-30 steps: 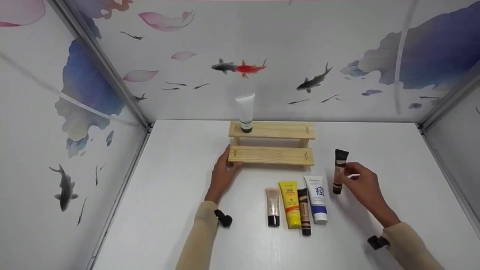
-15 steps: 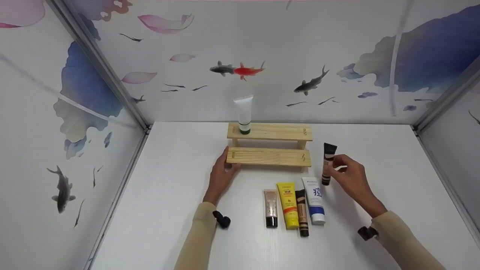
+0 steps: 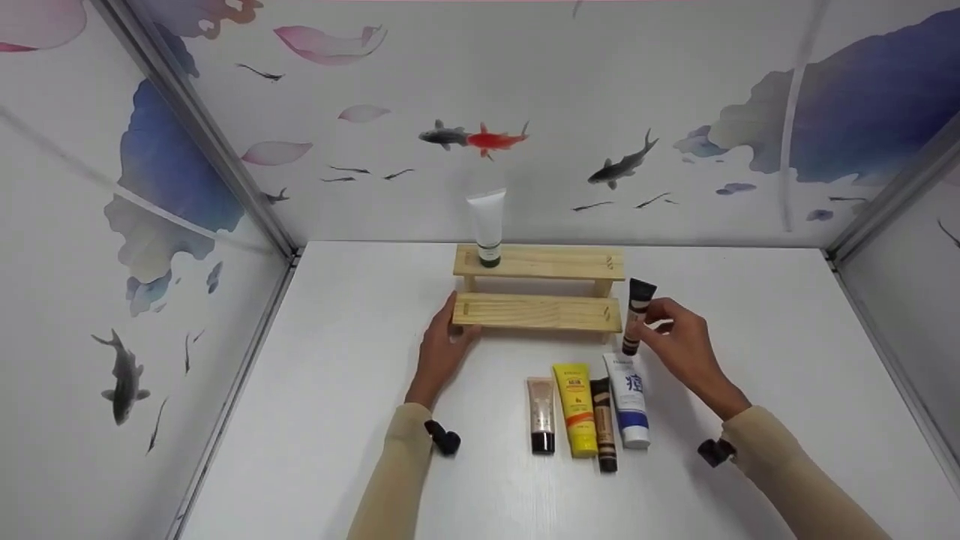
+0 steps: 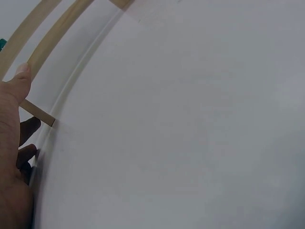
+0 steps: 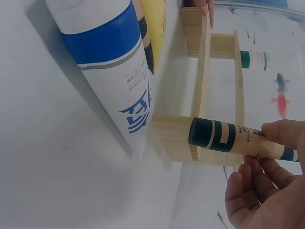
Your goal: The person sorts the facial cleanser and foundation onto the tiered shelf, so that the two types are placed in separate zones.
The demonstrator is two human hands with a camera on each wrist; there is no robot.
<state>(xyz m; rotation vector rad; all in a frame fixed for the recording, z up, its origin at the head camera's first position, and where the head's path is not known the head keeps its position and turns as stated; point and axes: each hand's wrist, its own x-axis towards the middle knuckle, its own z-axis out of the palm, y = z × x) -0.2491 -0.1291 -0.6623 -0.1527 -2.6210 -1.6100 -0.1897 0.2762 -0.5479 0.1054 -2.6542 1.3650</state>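
Observation:
My right hand (image 3: 681, 343) pinches a beige tube with black ends (image 3: 637, 316) between thumb and fingers. It is upright, cap down, by the right end of the lower step of a two-step wooden display stand (image 3: 536, 312). In the right wrist view the tube's black cap (image 5: 200, 132) overlaps the stand's end. My left hand (image 3: 442, 351) grips the stand's left end. In the left wrist view the thumb (image 4: 21, 81) lies on the front edge, with the other fingers behind a leg. A white tube with a dark green cap (image 3: 489, 229) stands on the upper step's left.
In front of the stand lie a shimmery beige tube (image 3: 541, 415), a yellow tube (image 3: 576, 411), a second black-and-beige tube (image 3: 604, 426) and a white tube with a blue band (image 3: 628, 401). Printed walls enclose the white table (image 3: 330, 315) at back and sides.
My right hand has carried the black-and-beige tube leftward and away from me, up to the stand's right end. The left hand keeps its grip on the stand.

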